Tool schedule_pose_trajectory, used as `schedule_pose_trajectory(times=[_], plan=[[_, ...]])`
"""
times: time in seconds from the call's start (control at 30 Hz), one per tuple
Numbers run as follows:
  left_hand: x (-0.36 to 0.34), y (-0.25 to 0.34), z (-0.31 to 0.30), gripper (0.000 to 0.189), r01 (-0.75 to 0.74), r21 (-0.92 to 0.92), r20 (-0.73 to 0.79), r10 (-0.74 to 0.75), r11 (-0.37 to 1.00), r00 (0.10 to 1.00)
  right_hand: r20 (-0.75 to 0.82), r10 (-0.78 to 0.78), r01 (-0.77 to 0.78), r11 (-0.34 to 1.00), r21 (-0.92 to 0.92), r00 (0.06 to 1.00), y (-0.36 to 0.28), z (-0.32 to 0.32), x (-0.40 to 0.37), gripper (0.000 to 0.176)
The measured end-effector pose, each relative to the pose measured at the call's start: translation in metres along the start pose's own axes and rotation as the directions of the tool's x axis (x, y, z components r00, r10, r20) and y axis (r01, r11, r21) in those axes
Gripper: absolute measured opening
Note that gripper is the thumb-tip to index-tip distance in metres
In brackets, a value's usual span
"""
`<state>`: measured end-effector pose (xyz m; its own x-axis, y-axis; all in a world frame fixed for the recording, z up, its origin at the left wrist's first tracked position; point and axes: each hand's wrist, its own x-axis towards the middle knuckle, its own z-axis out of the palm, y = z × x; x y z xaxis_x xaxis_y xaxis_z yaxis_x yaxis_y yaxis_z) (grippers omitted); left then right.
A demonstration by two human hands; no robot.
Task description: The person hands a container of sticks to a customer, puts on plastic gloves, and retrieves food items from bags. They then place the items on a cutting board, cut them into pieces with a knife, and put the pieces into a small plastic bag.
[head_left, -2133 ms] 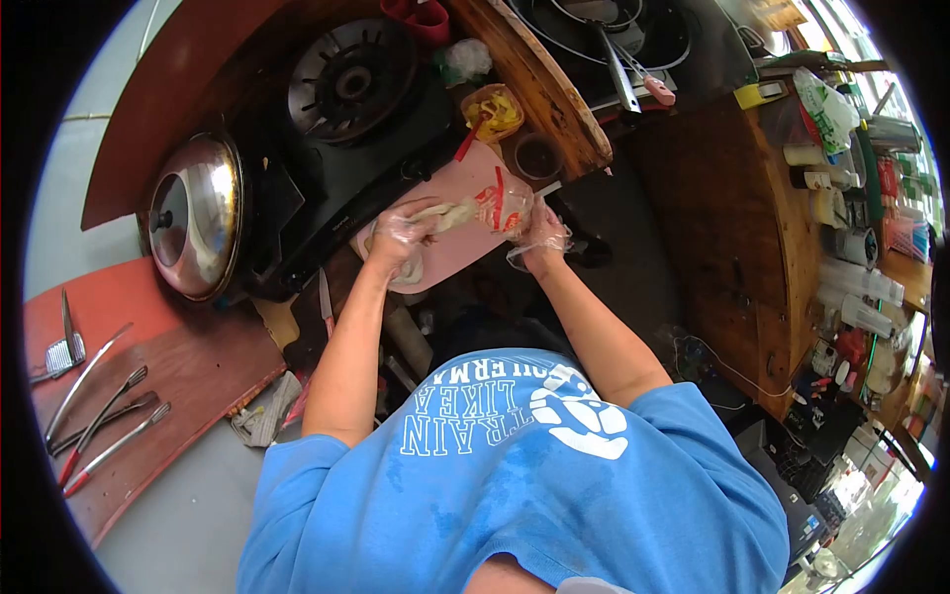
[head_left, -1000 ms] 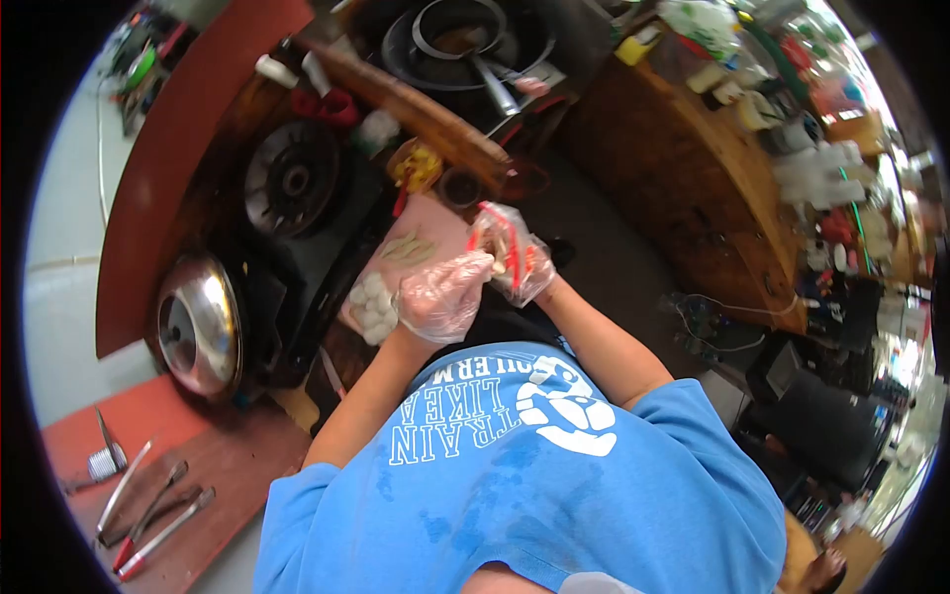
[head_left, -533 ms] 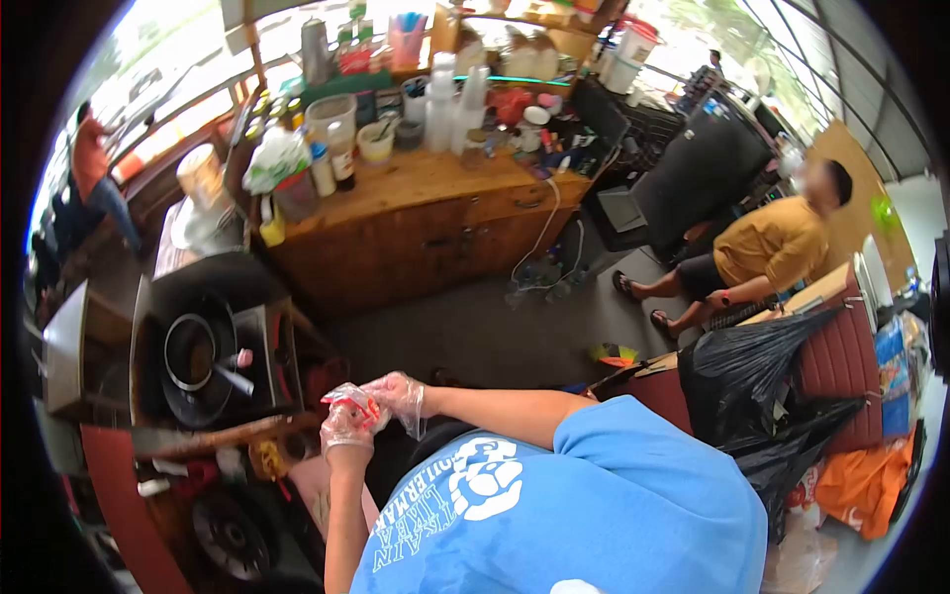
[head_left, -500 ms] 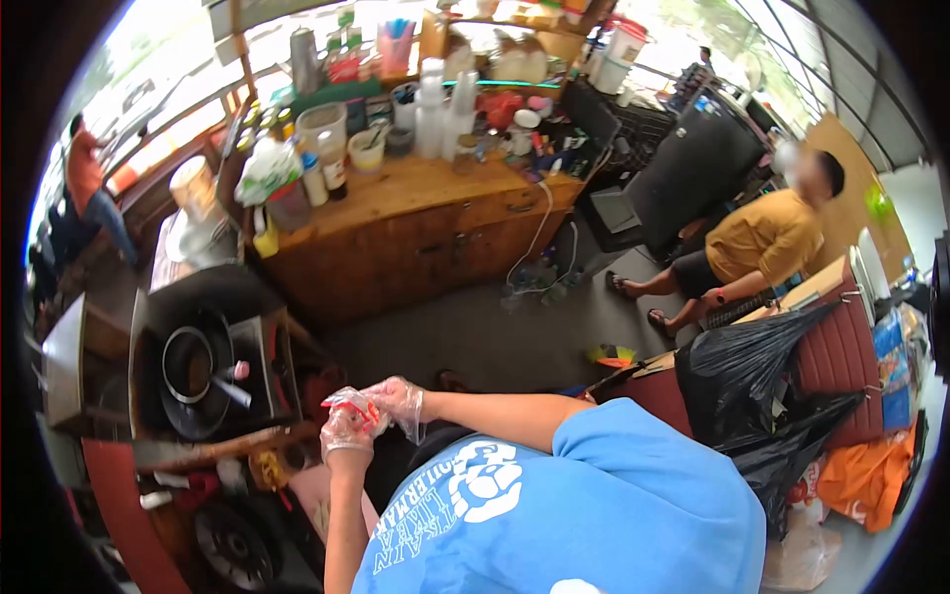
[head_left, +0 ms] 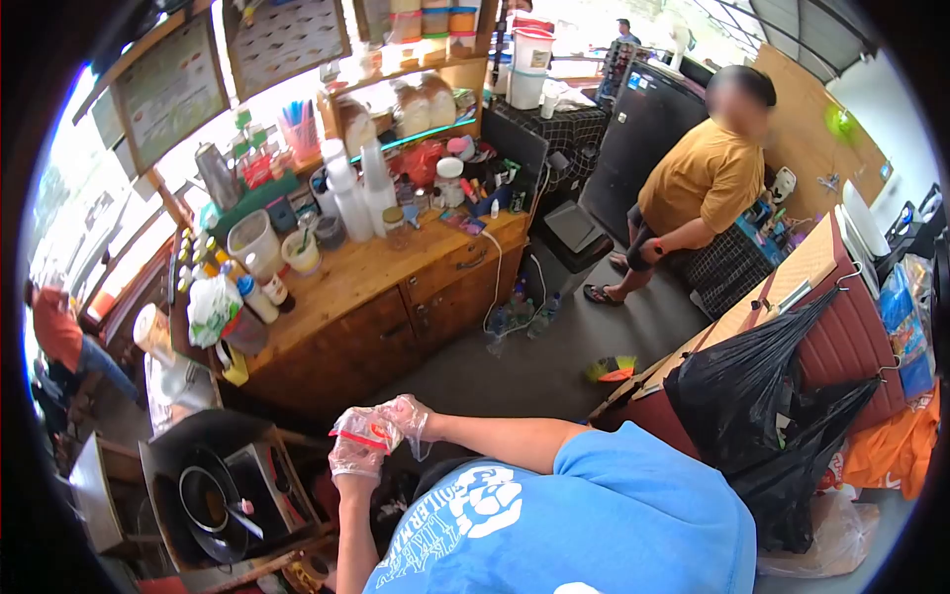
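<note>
Two hands, left (head_left: 354,459) and right (head_left: 410,418), fingers closed around red-marked bag (head_left: 366,432), contents indistinct

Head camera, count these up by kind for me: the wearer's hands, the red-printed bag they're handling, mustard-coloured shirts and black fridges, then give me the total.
Hands: 2 (left hand, right hand)
Red-printed bag: 1
Mustard-coloured shirt: 1
Black fridge: 1
Total: 5
</note>
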<state>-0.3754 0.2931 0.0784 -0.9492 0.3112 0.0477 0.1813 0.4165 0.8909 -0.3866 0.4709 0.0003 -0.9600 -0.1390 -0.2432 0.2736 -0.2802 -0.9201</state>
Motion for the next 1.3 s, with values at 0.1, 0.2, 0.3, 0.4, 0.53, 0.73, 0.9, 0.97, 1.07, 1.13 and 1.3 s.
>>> schedule_pose_trajectory(times=[0.1, 0.2, 0.3, 0.4, 0.53, 0.73, 0.9, 0.97, 1.07, 1.13, 1.3], plan=[[0.029, 0.006, 0.015, 0.043, -0.031, -0.009, 0.033, 0.031, 0.999, 0.999, -0.051, -0.155, 0.125, 0.918, -0.375, 0.987, -0.018, -0.025, 0.011, 0.024], [0.049, 0.021, 0.028, 0.046, 0.009, 0.119, 0.108, -0.022, 0.993, 0.994, -0.111, -0.137, 0.08, 0.909, -0.409, 0.984, -0.037, -0.046, 0.017, 0.027], [0.066, 0.018, 0.041, 0.049, 0.002, 0.037, 0.142, -0.007, 0.999, 0.99, -0.192, 0.022, -0.054, 0.985, -0.161, 0.981, -0.047, -0.056, 0.017, 0.036], [0.078, 0.007, 0.049, 0.051, -0.007, 0.04, 0.134, 0.001, 0.999, 0.991, -0.227, 0.082, -0.118, 0.981, -0.151, 0.97, -0.039, -0.069, 0.025, 0.047], [0.095, 0.022, 0.048, 0.043, -0.038, 0.321, 0.175, -0.02, 0.946, 0.984, -0.216, 0.12, -0.125, 0.992, -0.012, 0.969, -0.043, -0.076, 0.035, 0.048], [0.108, 0.024, 0.047, 0.037, -0.039, 0.552, 0.249, -0.12, 0.833, 0.961, -0.213, 0.01, 0.012, 0.995, 0.102, 0.977, -0.024, -0.085, 0.059, 0.043], [0.105, 0.064, 0.041, 0.044, -0.059, 0.445, 0.295, -0.084, 0.894, 0.952, -0.178, 0.007, 0.002, 0.999, 0.054, 0.984, -0.045, -0.078, 0.045, 0.038], [0.111, 0.037, 0.042, 0.045, -0.02, 0.408, 0.279, -0.103, 0.913, 0.955, -0.104, -0.035, 0.067, 0.943, 0.326, 0.994, -0.035, -0.074, 0.055, 0.033], [0.107, 0.03, 0.035, 0.046, 0.03, 0.412, 0.206, -0.125, 0.911, 0.971, 0.088, 0.035, -0.071, 0.893, 0.445, 0.996, -0.056, -0.068, 0.041, 0.029], [0.107, 0.029, 0.033, 0.046, 0.046, 0.455, 0.147, -0.126, 0.889, 0.981, 0.128, 0.017, -0.075, 0.884, 0.462, 0.992, -0.065, -0.062, 0.037, 0.028], [0.116, 0.005, 0.023, 0.039, -0.112, 0.567, 0.327, -0.098, 0.816, 0.94, 0.155, 0.043, -0.109, 0.887, 0.448, 0.987, -0.052, -0.064, 0.046, 0.027]])
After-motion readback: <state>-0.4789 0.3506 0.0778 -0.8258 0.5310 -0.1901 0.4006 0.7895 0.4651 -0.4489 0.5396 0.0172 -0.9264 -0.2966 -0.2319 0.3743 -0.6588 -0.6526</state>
